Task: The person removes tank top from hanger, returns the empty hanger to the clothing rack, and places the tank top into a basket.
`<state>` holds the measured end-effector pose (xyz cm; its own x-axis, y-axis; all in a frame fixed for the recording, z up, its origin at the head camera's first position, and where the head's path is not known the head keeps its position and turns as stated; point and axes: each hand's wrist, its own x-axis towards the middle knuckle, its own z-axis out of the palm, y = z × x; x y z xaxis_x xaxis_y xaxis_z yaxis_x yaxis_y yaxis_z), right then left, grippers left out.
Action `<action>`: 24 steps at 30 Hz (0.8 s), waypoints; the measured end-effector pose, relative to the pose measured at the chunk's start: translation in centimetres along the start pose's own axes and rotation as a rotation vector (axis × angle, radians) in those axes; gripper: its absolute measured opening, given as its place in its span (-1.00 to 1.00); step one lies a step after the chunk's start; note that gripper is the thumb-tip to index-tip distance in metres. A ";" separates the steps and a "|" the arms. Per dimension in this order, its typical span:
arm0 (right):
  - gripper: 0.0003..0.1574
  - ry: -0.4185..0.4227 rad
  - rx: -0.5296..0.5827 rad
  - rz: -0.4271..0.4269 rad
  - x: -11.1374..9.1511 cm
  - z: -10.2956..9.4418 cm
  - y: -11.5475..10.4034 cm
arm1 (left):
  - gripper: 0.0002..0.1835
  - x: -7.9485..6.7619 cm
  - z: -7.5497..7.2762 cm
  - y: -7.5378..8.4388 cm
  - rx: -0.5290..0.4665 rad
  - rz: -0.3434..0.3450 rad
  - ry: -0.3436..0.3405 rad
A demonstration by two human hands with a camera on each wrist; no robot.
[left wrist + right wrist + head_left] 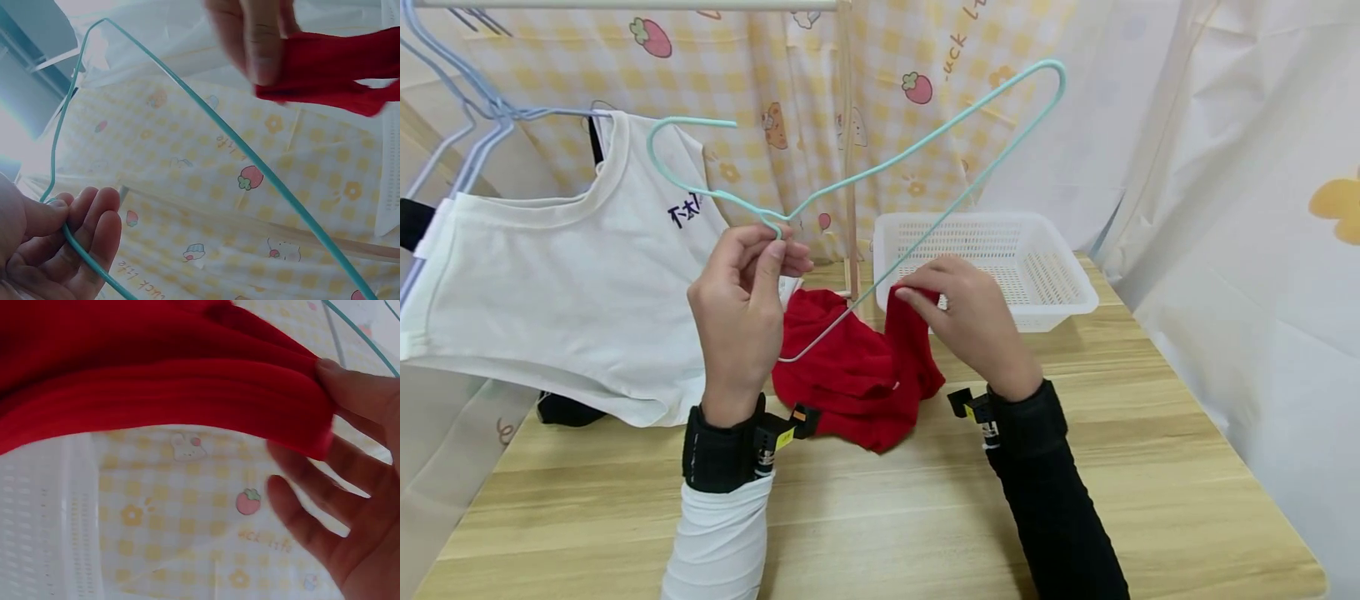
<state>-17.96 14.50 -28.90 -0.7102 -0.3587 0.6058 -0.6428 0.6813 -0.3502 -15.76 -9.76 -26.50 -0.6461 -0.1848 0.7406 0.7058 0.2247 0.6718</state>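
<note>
My left hand [739,312] pinches a mint-green wire hanger [917,154] near the base of its hook, thumb against fingers. The hanger tilts, its far shoulder raised toward the upper right of the head view. Between thumb and fingers, my right hand [973,321] pinches the edge of a red garment [857,375]. The rest of that garment lies bunched on the table. In the right wrist view a stitched band of the red cloth [187,394] stretches away from the fingertips. The hanger's lower bar passes in front of the red garment, and its near end is hidden behind my left hand.
A white perforated plastic basket [1060,308] stands behind my right hand on the wooden table [880,525]. At the left, a white sleeveless top [572,292] hangs on a blue hanger [490,108] from a rail [625,4]. A patterned curtain [775,75] covers the back.
</note>
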 end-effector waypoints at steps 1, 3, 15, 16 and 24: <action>-0.81 -0.051 -0.009 0.017 0.1 0.2 -0.1 | -0.79 0.0 -0.1 0.0 -0.002 0.006 0.006; -0.82 -0.163 -0.024 0.043 0.1 0.5 -0.2 | -0.79 0.0 -0.2 0.1 -0.007 0.015 0.020; -0.74 -0.449 -0.009 0.146 -0.2 0.3 0.1 | -0.87 0.3 -0.8 0.7 -0.086 0.001 0.189; -0.72 -0.434 -0.017 0.145 -0.2 0.1 0.2 | -0.88 0.4 -0.9 0.7 -0.106 0.005 0.220; -0.67 -0.358 -0.028 0.167 -0.4 -1.8 0.7 | -0.84 1.4 -2.3 1.3 -0.212 0.023 0.530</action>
<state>-17.53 16.28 -28.08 -0.8630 -0.4373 0.2531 -0.5049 0.7648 -0.4001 -15.07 -11.90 -24.59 -0.4343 -0.6495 0.6241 0.7960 0.0475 0.6034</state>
